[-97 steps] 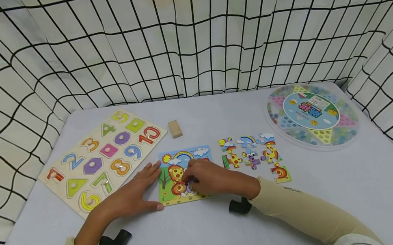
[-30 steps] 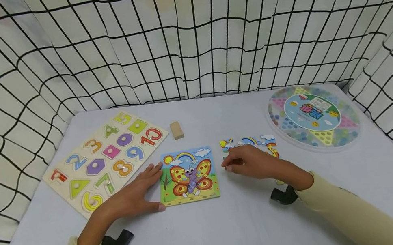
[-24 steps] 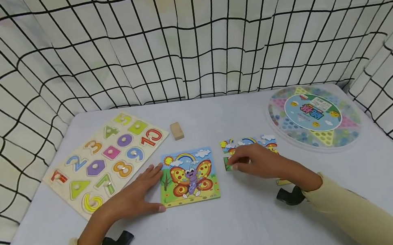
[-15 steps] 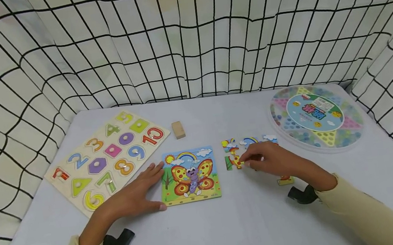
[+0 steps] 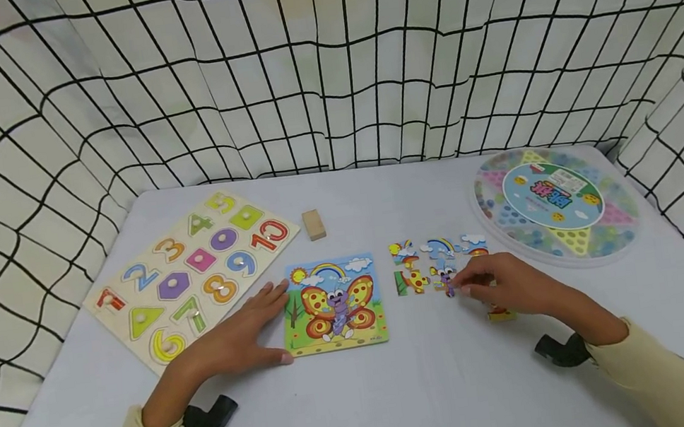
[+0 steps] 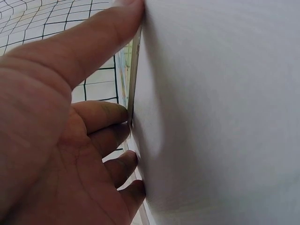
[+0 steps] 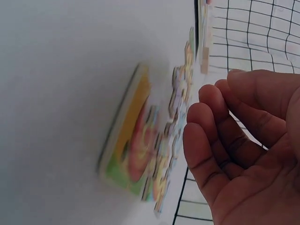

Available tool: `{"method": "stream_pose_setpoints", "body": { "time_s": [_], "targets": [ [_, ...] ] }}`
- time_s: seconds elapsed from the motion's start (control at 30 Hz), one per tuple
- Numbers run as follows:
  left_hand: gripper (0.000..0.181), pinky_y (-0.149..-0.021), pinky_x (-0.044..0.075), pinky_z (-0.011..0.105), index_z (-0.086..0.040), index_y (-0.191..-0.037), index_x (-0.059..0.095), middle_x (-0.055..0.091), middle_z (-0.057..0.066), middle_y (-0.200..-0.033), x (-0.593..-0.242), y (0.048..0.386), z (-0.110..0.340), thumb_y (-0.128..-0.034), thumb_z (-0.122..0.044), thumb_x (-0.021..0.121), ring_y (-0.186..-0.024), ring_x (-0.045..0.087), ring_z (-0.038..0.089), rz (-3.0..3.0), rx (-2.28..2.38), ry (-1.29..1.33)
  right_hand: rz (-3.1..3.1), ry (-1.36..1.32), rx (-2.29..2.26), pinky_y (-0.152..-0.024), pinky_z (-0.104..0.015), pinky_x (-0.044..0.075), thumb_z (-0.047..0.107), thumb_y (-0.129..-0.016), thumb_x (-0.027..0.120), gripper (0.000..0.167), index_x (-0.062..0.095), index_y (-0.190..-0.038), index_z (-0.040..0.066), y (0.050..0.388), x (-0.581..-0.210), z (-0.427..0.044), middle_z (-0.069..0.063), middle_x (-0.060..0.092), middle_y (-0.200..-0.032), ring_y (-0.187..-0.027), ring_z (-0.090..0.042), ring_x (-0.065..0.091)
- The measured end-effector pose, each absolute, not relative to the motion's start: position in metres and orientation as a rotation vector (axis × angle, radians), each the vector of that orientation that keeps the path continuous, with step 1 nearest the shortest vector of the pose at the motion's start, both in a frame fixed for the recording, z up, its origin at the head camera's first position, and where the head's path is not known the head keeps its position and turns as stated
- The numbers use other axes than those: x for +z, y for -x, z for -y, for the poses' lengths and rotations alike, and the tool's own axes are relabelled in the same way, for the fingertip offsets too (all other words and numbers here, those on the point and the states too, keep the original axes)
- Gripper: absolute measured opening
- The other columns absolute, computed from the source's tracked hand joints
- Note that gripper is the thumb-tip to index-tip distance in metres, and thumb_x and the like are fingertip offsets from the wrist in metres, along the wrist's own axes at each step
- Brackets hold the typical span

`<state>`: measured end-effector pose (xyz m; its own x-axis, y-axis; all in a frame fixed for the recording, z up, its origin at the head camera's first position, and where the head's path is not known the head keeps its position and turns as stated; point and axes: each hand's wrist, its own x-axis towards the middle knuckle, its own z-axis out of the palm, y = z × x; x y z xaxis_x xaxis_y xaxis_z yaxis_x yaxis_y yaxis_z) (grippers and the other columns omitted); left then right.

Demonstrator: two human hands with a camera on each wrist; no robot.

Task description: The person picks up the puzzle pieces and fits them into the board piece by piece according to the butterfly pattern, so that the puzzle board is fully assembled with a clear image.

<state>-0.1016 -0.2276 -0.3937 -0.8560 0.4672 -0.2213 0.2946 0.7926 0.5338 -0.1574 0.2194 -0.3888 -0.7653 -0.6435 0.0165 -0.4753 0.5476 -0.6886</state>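
A square butterfly picture board (image 5: 337,303) lies mid-table. My left hand (image 5: 236,340) rests along its left side, fingertips at the upper part and thumb by the bottom corner; the left wrist view shows this hand (image 6: 61,140) against the board's thin edge (image 6: 134,75). Right of the board are rows of loose picture pieces (image 5: 414,281). My right hand (image 5: 511,285) hovers by the purple face piece (image 5: 446,279), covering some pieces. In the right wrist view its fingers (image 7: 199,150) are loosely bent with nothing between them and the thumb, beside a green-cornered piece (image 7: 126,154).
A wooden number-and-shape board (image 5: 196,274) lies slanted at the left. Behind the butterfly board is a small wooden block (image 5: 313,225). A round marble game box (image 5: 555,205) sits at the back right. Black netting (image 5: 330,65) stands around the table.
My right hand has moved from above the butterfly board to the loose pieces, then rightward along them, uncovering the left and middle ones. My left hand has stayed by the board.
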Motion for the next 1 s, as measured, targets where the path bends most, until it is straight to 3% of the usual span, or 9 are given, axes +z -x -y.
{"method": "stream_pose_setpoints", "body": {
  "time_s": [0.5,1.0],
  "targets": [
    [0.099,-0.114,0.018,0.055,-0.009,-0.154,0.027,0.014,0.003,-0.162,-0.395,0.101,0.228,-0.0784,-0.047,0.078,-0.148,0.004,0.03,-2.645,0.674,-0.571,-2.658,0.882,-0.96,-0.068,-0.023,0.051,0.009,-0.089,0.071,0.017,0.072,-0.106,0.008,0.14,-0.386,-0.262,0.008,0.065,-0.09,-0.079,-0.007,0.056],
    [0.098,-0.114,0.018,0.055,-0.008,-0.154,0.028,0.015,0.004,-0.162,-0.394,0.099,0.226,-0.0782,-0.044,0.08,-0.148,0.004,0.031,-2.642,0.695,-0.554,-2.697,0.763,-0.955,-0.075,-0.024,0.052,0.012,-0.085,0.076,0.033,0.068,-0.115,0.002,0.136,-0.394,-0.264,0.003,0.064,-0.102,-0.086,-0.014,0.056]
  ]
}}
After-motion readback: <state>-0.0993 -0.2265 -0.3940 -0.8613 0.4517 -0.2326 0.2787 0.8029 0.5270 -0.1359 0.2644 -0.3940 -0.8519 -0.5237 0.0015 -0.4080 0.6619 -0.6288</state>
